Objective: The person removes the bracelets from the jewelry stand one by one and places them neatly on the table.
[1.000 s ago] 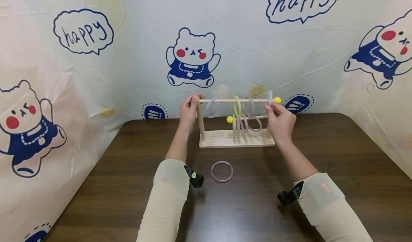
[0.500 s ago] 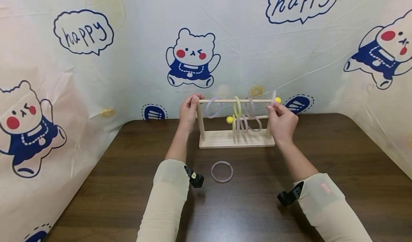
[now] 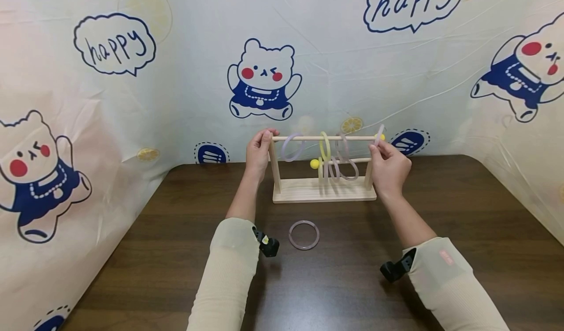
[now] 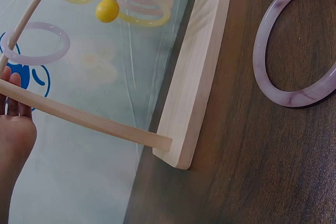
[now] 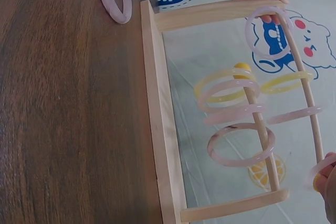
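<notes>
My left hand (image 3: 259,152) grips the top of the left post of a wooden bangle rack (image 3: 323,191). At the upper rod's right end, my right hand (image 3: 391,169) pinches a pale lilac bangle (image 3: 380,132). That bangle is tilted and level with the yellow end ball (image 3: 383,137), partly covering it; whether it still encircles the rod I cannot tell. On the upper rod hang a lilac bangle (image 3: 283,150), a yellow bangle (image 5: 286,80) and a pinkish bangle (image 5: 294,115). Several more, including a marbled bangle (image 5: 239,163), hang on the lower rod.
A mauve bangle (image 3: 304,248) lies flat on the dark wooden table (image 3: 198,272), in front of the rack between the forearms. Another yellow ball (image 3: 315,164) caps the lower rod's left end. A printed cloth (image 3: 194,76) hangs close behind the rack.
My right hand has slid the pale lilac bangle rightward along the upper rod to the yellow end ball, and the bangle now leans more. My left hand stays on the post.
</notes>
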Motion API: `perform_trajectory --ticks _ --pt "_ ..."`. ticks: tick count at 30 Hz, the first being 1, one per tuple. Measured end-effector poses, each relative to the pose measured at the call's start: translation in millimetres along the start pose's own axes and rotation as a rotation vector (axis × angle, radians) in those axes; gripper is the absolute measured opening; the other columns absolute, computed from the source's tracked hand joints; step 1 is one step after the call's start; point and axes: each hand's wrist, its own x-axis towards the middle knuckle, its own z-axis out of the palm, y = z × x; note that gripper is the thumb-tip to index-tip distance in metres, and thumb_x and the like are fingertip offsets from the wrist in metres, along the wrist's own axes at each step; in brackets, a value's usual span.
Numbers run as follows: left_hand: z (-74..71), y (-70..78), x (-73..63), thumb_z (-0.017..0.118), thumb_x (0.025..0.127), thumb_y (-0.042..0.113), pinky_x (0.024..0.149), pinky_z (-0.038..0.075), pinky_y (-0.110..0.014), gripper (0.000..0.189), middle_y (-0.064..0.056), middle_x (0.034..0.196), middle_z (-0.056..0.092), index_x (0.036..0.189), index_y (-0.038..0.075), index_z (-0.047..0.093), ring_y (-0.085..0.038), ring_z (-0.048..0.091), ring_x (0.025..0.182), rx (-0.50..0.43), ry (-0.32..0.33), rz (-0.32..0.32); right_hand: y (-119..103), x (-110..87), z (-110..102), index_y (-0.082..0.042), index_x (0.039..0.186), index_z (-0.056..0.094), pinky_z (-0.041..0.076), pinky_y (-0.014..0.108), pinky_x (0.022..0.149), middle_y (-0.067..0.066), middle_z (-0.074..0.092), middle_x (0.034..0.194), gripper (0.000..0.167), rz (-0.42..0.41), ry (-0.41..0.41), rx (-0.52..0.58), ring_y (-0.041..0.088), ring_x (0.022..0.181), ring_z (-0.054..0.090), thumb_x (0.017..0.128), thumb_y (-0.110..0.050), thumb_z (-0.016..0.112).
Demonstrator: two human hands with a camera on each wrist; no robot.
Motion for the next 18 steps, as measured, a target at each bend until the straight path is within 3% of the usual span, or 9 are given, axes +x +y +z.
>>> perform_trajectory --ticks 6,13,18 --pt "0.1 -0.8 -0.1 0.049 0.095 0.029 0.088 0.038 -0.026 0.037 -0.003 0.101 0.064 0.111 -0.003 0.061 -0.013 0.053 0.097 0.007 0.003 0.002 1.4 -0.2 -1.4 0.002 0.095 0.072 0.039 0.007 0.06 0.014 0.069 0.083 0.019 -0.005 0.009 -0.026 -0.014 0.067 0.052 0.081 -0.011 0.072" --pt "-0.3 -3.4 1.2 0.05 0.095 0.029 0.087 0.039 -0.026 0.037 -0.005 0.101 0.064 0.11 -0.003 0.061 -0.013 0.053 0.096 0.007 0.004 0.02 0.2 -1.1 -1.5 0.002 0.093 0.072 0.038 0.007 0.059 0.014 0.069 0.082 0.018 -0.01 0.026 -0.056 0.017 0.072 0.064 0.081 -0.012 0.072" --pt "0.1 -2.8 0.9 0.05 0.095 0.029 0.087 0.039 -0.026 0.037 -0.006 0.101 0.064 0.11 -0.004 0.061 -0.013 0.053 0.096 0.006 0.005 0.022 -1.8 -1.8 -2.4 0.003 0.093 0.072 0.04 0.007 0.059 0.015 0.069 0.082 0.017 -0.017 0.062 -0.011 -0.001 0.067 0.059 0.081 -0.008 0.072"
